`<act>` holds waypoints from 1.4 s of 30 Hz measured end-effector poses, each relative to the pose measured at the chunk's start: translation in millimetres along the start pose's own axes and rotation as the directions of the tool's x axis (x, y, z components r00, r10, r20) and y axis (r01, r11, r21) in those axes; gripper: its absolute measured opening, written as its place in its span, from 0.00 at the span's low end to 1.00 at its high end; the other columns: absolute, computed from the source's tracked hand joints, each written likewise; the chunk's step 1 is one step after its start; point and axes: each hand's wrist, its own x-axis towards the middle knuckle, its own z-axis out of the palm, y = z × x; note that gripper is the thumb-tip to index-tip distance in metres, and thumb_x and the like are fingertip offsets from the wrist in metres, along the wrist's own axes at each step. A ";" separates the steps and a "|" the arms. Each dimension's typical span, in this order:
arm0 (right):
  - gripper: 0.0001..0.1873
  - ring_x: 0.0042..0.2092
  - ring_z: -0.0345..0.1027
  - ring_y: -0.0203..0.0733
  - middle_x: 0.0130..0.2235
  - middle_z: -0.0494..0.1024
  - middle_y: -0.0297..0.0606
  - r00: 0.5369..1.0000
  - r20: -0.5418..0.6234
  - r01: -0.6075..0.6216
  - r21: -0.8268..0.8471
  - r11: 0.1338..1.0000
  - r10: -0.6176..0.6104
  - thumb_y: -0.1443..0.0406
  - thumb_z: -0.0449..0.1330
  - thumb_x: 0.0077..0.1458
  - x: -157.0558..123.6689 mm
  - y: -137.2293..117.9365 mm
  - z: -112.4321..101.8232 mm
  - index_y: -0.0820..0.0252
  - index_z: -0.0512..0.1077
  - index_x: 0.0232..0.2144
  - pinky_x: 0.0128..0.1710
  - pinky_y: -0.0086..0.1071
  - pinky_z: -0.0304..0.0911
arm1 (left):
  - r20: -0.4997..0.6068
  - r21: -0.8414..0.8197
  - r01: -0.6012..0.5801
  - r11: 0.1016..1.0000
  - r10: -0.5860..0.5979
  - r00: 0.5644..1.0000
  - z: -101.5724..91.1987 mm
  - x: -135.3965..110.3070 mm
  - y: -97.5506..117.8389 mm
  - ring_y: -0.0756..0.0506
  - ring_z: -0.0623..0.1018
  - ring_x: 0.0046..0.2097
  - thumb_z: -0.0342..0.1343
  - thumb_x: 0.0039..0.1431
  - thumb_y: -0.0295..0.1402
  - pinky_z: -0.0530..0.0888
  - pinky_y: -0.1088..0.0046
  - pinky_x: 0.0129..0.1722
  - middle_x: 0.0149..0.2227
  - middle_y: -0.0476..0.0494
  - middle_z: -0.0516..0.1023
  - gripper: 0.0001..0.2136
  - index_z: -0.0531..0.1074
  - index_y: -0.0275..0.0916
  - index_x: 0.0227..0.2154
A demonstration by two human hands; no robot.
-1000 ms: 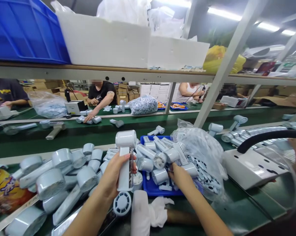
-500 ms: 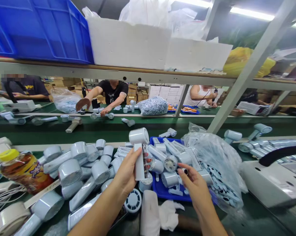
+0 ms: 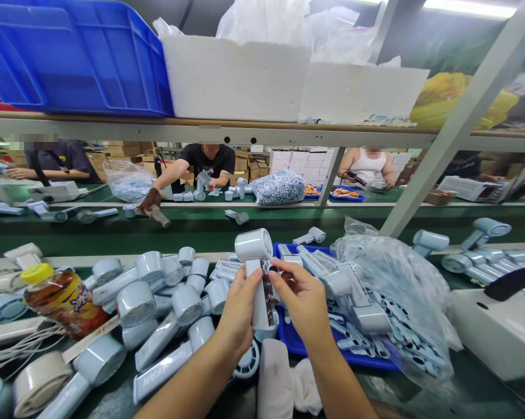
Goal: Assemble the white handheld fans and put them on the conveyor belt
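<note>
A pale blue handheld fan [image 3: 253,244] is upright in my left hand [image 3: 237,311], whose fingers wrap round its handle. The handle's side is uncovered and shows a dark circuit strip inside. My right hand [image 3: 303,299] is closed at that uncovered side, pinching a small part with a black round spot [image 3: 273,269] near the handle's upper end. Its full shape is hidden by my fingers. Beneath and behind my right hand lies a blue tray [image 3: 295,344] with fan bodies and small pale blue strips. A clear plastic bag [image 3: 390,273] of similar strips rests on it.
Piled fans [image 3: 186,302] cover the bench at left, beside a yellow-capped drink bottle [image 3: 65,299]. A white machine [image 3: 493,331] stands at right. A shelf with a blue crate [image 3: 79,58] spans above. Across the conveyor [image 3: 192,230], a co-worker's hand [image 3: 151,201] holds a fan part.
My right hand has moved left from over the tray to the fan's handle, bringing the small part with it. My left hand still holds the fan. The co-worker opposite has picked up a part.
</note>
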 end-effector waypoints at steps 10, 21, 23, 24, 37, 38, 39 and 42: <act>0.16 0.30 0.68 0.38 0.32 0.73 0.37 0.997 -0.006 0.070 -0.082 0.994 -0.071 0.63 0.61 0.48 -2.6 8.5 -7.3 0.58 0.74 0.42 0.31 0.34 0.69 | 0.009 -0.040 -0.040 0.998 0.041 0.999 -0.6 2.9 3.9 0.46 0.76 0.41 0.56 0.53 0.32 0.72 0.73 0.39 0.39 0.44 0.77 0.15 0.66 0.38 0.44; 0.14 0.40 0.71 0.47 0.39 0.79 0.41 1.000 -0.022 -0.009 -0.085 0.996 0.008 0.61 0.59 0.50 0.4 6.5 -8.9 0.60 0.76 0.38 0.41 0.40 0.67 | 0.090 0.021 -0.081 0.997 0.078 0.993 -3.0 3.9 -3.6 0.44 0.74 0.47 0.56 0.53 0.34 0.68 0.70 0.47 0.42 0.42 0.76 0.16 0.68 0.39 0.46; 0.14 0.41 0.71 0.47 0.39 0.79 0.41 1.000 -0.017 -0.027 -0.075 0.997 0.026 0.60 0.58 0.50 0.7 11.6 -8.9 0.60 0.76 0.38 0.44 0.42 0.65 | 0.090 0.040 -0.091 0.995 0.087 0.992 -3.8 5.1 -5.4 0.43 0.73 0.48 0.57 0.53 0.34 0.68 0.69 0.48 0.43 0.41 0.76 0.17 0.68 0.39 0.46; 0.14 0.41 0.71 0.48 0.39 0.79 0.41 0.999 -0.012 -0.031 -0.066 0.997 0.031 0.60 0.58 0.50 0.4 13.9 -8.8 0.60 0.76 0.38 0.44 0.42 0.65 | 0.089 0.048 -0.102 0.994 0.098 0.991 -4.4 5.7 -6.3 0.43 0.73 0.48 0.56 0.53 0.34 0.67 0.69 0.48 0.44 0.41 0.76 0.17 0.67 0.39 0.46; 0.17 0.30 0.70 0.43 0.27 0.77 0.37 0.981 0.007 -0.193 0.159 0.968 0.195 0.53 0.62 0.43 -2.7 22.3 -1.0 0.60 0.72 0.30 0.33 0.36 0.67 | 0.150 0.355 -0.328 0.875 0.293 0.944 -8.4 5.1 -1.6 0.44 0.72 0.46 0.48 0.58 0.38 0.65 0.70 0.48 0.45 0.42 0.73 0.15 0.66 0.38 0.47; 0.16 0.28 0.68 0.41 0.25 0.75 0.36 0.986 0.013 -0.168 0.124 0.978 0.168 0.53 0.62 0.44 -3.9 18.7 -0.9 0.60 0.71 0.28 0.29 0.34 0.66 | 0.150 0.373 -0.341 0.863 0.306 0.940 -8.0 4.0 -0.6 0.44 0.72 0.46 0.48 0.58 0.38 0.65 0.71 0.48 0.44 0.42 0.73 0.15 0.66 0.38 0.46; 0.15 0.26 0.66 0.39 0.24 0.74 0.35 0.991 0.014 -0.133 0.062 0.989 0.133 0.54 0.62 0.44 -5.2 14.8 -0.9 0.60 0.71 0.26 0.27 0.32 0.64 | 0.148 0.386 -0.358 0.850 0.326 0.934 -7.5 2.8 0.1 0.44 0.71 0.47 0.49 0.58 0.38 0.64 0.71 0.48 0.44 0.42 0.73 0.15 0.66 0.38 0.46; 0.14 0.22 0.61 0.35 0.20 0.68 0.31 0.997 -0.005 -0.075 -0.061 0.995 0.075 0.55 0.60 0.48 -9.0 5.4 0.1 0.60 0.69 0.24 0.22 0.28 0.59 | 0.141 0.408 -0.384 0.828 0.358 0.923 -6.8 -0.8 -0.3 0.44 0.69 0.49 0.48 0.59 0.37 0.63 0.72 0.49 0.47 0.41 0.71 0.15 0.64 0.37 0.47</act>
